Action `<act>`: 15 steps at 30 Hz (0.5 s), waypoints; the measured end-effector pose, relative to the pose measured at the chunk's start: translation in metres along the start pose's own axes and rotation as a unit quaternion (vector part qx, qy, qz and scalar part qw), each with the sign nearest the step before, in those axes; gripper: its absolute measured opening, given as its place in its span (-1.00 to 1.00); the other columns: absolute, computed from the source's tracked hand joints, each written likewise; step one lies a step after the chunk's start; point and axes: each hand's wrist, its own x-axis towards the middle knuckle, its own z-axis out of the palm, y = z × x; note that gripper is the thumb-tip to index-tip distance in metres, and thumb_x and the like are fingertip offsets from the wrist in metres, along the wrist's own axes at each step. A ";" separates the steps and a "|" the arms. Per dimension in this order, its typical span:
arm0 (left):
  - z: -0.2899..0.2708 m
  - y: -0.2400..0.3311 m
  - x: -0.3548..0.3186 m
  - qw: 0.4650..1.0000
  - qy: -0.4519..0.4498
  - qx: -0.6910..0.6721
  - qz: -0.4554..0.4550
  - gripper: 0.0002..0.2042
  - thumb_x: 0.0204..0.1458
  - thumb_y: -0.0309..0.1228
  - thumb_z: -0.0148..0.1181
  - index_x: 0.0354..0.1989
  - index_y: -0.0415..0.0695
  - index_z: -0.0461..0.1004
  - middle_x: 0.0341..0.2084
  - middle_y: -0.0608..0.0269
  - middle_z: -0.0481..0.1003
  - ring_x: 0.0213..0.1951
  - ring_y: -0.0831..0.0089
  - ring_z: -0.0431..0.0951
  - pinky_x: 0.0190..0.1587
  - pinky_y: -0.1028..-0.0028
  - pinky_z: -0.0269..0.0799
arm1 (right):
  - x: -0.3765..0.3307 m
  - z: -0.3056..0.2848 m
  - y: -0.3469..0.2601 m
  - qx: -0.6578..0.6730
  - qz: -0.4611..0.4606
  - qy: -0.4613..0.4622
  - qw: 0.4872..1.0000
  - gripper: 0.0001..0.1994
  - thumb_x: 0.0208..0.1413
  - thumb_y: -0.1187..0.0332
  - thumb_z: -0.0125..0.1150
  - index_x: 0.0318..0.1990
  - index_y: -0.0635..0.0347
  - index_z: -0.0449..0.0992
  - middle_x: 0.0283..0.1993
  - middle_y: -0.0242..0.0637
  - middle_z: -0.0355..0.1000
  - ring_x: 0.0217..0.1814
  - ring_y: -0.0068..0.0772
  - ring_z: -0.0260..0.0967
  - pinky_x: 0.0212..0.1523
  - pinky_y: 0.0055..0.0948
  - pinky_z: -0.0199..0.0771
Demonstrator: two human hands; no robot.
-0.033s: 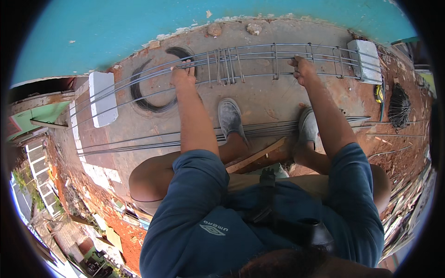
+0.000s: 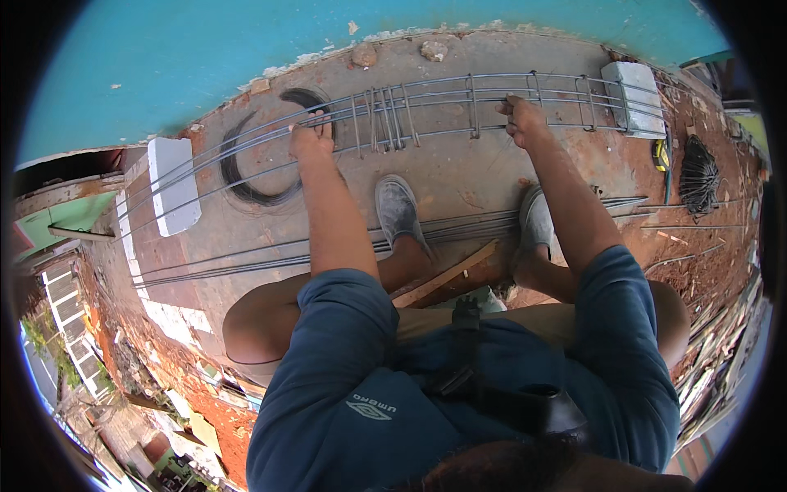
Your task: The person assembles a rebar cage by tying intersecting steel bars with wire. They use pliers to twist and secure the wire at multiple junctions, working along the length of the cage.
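Observation:
A long rebar cage of several thin steel bars lies across two white blocks, with square wire stirrups around it. Several stirrups are bunched near its middle. My left hand is at the cage left of that bunch, its thumb and fingers curled about the bars. To the right, between two spaced stirrups, my right hand is closed at the bars with its fingers pinched together. Faint thin lines show below it; what it holds is too small to tell.
White blocks support both ends. A coil of dark wire lies behind my left hand. Loose bars cross by my feet. At right are a yellow tape measure and a black bundle. A turquoise wall stands beyond.
The whole view has shifted slightly, so the scene sits a little further left. Both hands keep nearly the same places on the cage.

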 end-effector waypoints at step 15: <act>0.068 -0.126 -0.208 0.702 -0.270 0.575 0.322 -0.61 0.24 -0.24 0.42 0.10 -0.24 0.57 0.04 0.00 0.67 0.07 0.00 0.67 0.19 0.07 0.53 | -0.103 -0.002 0.113 -0.282 -0.218 0.133 0.925 -0.53 0.58 -0.02 -0.10 0.22 0.14 0.56 0.13 0.15 0.62 0.25 0.36 0.52 0.24 0.20 0.46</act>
